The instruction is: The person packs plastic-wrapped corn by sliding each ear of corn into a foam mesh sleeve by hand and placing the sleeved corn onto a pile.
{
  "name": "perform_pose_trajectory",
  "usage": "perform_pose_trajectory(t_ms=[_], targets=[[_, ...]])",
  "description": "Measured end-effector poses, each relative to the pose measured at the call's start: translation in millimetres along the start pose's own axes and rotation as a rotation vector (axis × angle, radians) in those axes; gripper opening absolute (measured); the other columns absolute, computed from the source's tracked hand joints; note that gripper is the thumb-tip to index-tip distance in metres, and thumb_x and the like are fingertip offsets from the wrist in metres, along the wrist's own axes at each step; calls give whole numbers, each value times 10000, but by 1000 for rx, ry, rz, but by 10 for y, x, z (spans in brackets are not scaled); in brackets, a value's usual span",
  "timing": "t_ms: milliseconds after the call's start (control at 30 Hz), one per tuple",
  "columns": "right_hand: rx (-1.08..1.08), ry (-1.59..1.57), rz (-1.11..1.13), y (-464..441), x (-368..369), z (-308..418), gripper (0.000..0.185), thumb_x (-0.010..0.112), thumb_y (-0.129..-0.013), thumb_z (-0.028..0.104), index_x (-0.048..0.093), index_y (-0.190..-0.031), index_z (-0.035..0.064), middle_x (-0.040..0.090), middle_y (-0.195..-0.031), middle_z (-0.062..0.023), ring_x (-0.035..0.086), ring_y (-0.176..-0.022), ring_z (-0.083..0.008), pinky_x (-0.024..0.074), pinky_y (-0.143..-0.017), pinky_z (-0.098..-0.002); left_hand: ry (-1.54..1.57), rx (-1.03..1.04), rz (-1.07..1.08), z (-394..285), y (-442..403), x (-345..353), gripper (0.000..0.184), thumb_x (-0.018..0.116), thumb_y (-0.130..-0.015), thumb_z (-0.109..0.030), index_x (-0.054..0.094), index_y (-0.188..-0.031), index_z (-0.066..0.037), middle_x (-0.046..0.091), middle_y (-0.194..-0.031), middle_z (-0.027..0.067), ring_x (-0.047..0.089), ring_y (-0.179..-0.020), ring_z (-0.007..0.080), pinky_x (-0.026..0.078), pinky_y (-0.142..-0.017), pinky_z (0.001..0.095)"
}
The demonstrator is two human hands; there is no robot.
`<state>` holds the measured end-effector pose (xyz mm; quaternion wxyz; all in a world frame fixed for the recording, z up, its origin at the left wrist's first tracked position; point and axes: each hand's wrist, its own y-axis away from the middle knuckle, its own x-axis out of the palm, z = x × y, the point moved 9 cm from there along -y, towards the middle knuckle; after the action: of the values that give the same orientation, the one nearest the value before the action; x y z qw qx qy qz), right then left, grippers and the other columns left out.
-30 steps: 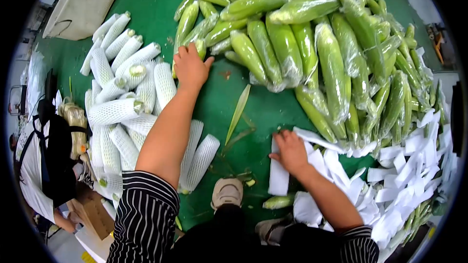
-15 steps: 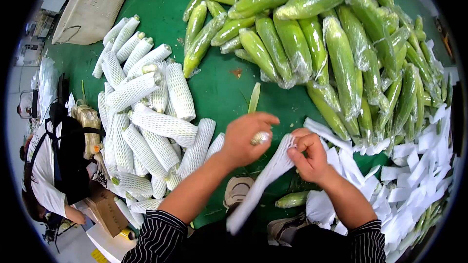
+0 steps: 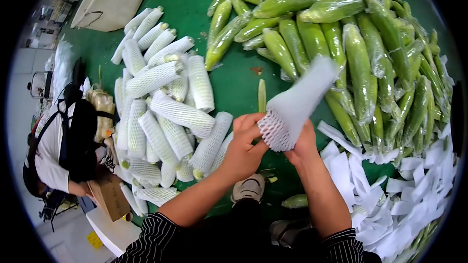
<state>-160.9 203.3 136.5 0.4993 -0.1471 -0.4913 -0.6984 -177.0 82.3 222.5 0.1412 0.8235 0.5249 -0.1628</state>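
A white foam net sleeve (image 3: 298, 104) is between my two hands, its wide mesh end turned toward me and its narrower end pointing up and right. My left hand (image 3: 245, 150) has its fingers closed at the left edge of the mesh opening. My right hand (image 3: 304, 143) grips the sleeve from its right side, with several fingers hidden behind it. Left of my hands lies a pile of corn cobs in foam net sleeves (image 3: 180, 112). Beyond them, ears of green corn wrapped in clear film (image 3: 358, 73) are heaped. Flat white foam sleeves (image 3: 390, 199) lie to the right.
The green tabletop (image 3: 234, 87) carries a loose strip of husk (image 3: 262, 95). A cream basket (image 3: 114, 0) stands at the far left. Another person (image 3: 56, 151) is beside a cardboard box (image 3: 109, 197) at the left. My shoe (image 3: 248, 188) shows below the table edge.
The foam sleeve has swung from hanging down toward me to pointing up and away, and its mesh end has spread. My left hand has come to its rim. The view has shifted slightly.
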Motion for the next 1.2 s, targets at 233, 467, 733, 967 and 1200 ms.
perform_pose_trajectory(t_ms=[233, 467, 733, 967, 1200], targets=[[-175, 165, -51, -30, -211, -275, 282, 592, -955, 105, 576, -1218, 1, 648, -1147, -104, 643, -1037, -207, 538, -903, -352, 1147, -499, -122, 460, 241, 91, 354, 514, -1025, -175, 539, -1347, -29, 569, -1351, 59, 499, -1274, 223, 313, -1126, 406], [-111, 123, -11, -203, -237, -472, 180, 607, -964, 75, 612, -1139, 30, 673, -1053, -42, 629, -935, -127, 506, -867, -275, 1432, -511, -220, 1275, 287, 299, 456, 487, -1031, -335, 480, -1386, -48, 553, -1392, 84, 494, -1305, 239, 352, -1115, 433], [-90, 313, -22, -133, -340, -277, 130, 607, -1000, 114, 626, -1087, 20, 684, -975, -35, 624, -839, -87, 507, -759, -246, 1136, -650, -261, 1256, 526, 438, 237, 503, -1031, -184, 568, -1194, -26, 639, -1186, 107, 624, -1060, 200, 497, -943, 334], [-188, 102, -119, -463, -960, -684, 121, 590, -1007, 110, 601, -1092, 25, 661, -1021, -47, 612, -901, -94, 505, -793, -243, 432, -504, -342, 2201, 475, 746, 97, 504, -1028, -124, 586, -1054, -79, 629, -1089, 63, 617, -910, 149, 519, -778, 291], [-268, 810, -112, -622, -917, -966, 168, 570, -1019, 158, 614, -1091, 13, 670, -912, -43, 605, -822, -115, 490, -776, -275, 337, -552, -180, 2277, 677, 641, 288, 484, -984, -70, 562, -1249, 14, 655, -1154, 115, 649, -1024, 210, 547, -772, 360]])
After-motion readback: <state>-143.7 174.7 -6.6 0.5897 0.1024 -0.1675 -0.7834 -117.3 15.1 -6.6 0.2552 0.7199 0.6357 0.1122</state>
